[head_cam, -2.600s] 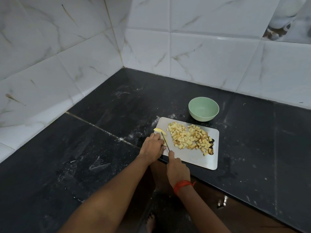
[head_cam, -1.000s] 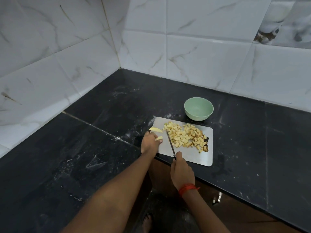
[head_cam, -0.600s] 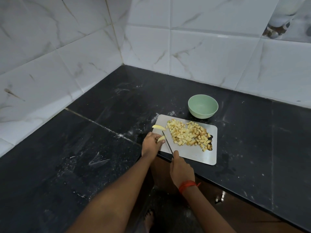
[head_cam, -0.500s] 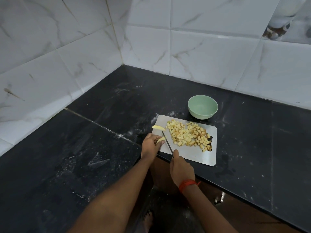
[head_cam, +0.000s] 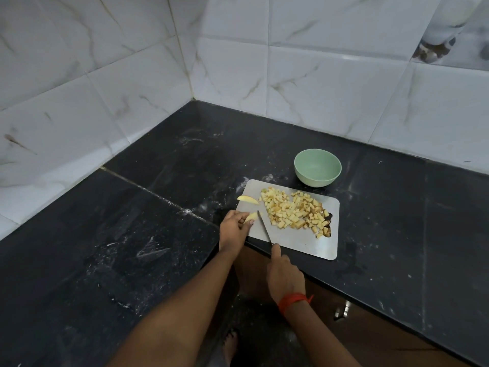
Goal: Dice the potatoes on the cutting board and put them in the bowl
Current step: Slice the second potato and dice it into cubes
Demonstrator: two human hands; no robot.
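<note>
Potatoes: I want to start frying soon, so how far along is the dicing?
Mostly done: a large pile of cubes sits on the cutting board. In hand: the left hand holds a wedge while the right hand grips the knife, blade beside it. Left: a second wedge lies on the board's far left corner, and the green bowl holds nothing, so every cube needs moving.

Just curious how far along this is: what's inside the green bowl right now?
No potato shows inside the green bowl, only its bare floor and far wall. Its near rim hides a strip of the near inner wall. The diced potato lies on the cutting board.
</note>
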